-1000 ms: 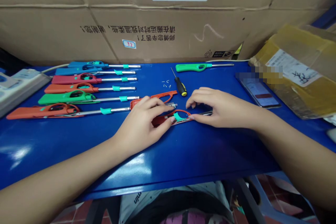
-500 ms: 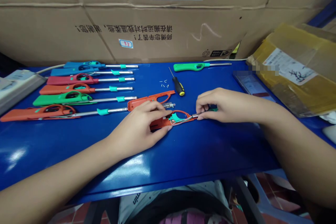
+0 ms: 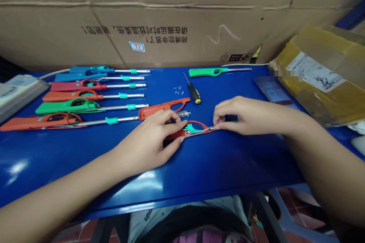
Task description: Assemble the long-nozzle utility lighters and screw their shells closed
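Steadying left hand [image 3: 154, 134]: We saw it arched low, thumb and index finger slightly parted across the open orange plastic lighter shell [image 3: 176, 134], presumably so that the shell would not slide on the glossy blue tabletop [image 3: 216, 167].
Pinching right hand [image 3: 239, 115]: We found its thumb and index finger closed on the slim silver metal tube [image 3: 211, 127] at the shell's front end, probably to keep the tube in line.
Shell position: It lay at centre between both hands, open side up, so we could see the turquoise plastic trigger [image 3: 191, 128] inside.
Matching orange plastic half-shell [image 3: 164, 106]: We noted it just beyond the left fingers, likely for easy reach.
Black-and-yellow screwdriver [image 3: 194, 92]: It lay farther back, perhaps to leave us working room.
Change: Compared with one second earlier, we saw the right hand farther right, fingertips drawn together; the left hand had scarcely moved.
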Action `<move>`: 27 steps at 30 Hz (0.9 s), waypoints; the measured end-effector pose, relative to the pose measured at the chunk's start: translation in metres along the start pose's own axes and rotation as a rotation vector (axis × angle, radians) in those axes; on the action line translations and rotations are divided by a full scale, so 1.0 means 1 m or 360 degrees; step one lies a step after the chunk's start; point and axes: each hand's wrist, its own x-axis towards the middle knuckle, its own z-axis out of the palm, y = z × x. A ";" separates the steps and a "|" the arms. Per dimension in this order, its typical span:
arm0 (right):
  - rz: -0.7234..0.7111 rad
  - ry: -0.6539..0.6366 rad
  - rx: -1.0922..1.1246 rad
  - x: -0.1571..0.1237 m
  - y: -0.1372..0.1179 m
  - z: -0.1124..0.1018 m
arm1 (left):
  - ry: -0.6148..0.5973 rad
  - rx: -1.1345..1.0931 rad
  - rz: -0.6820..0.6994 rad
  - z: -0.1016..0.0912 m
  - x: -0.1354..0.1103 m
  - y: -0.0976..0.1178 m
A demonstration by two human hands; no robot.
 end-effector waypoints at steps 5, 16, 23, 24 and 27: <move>0.0012 0.0016 0.0020 0.002 0.000 0.002 | -0.0011 -0.0065 0.0007 0.001 0.000 -0.002; 0.0273 0.0026 0.0126 0.004 -0.006 0.002 | -0.0030 -0.0089 0.0020 0.002 0.001 -0.004; 0.0425 0.0019 0.0187 0.005 -0.009 0.003 | -0.0052 -0.0116 0.0008 0.000 0.001 -0.003; 0.0458 0.0015 0.0200 0.006 -0.009 0.003 | -0.0055 -0.0125 0.0007 0.000 0.002 -0.003; 0.0541 -0.0016 0.0232 0.008 -0.008 0.004 | -0.0041 -0.0142 0.0018 0.000 0.003 -0.004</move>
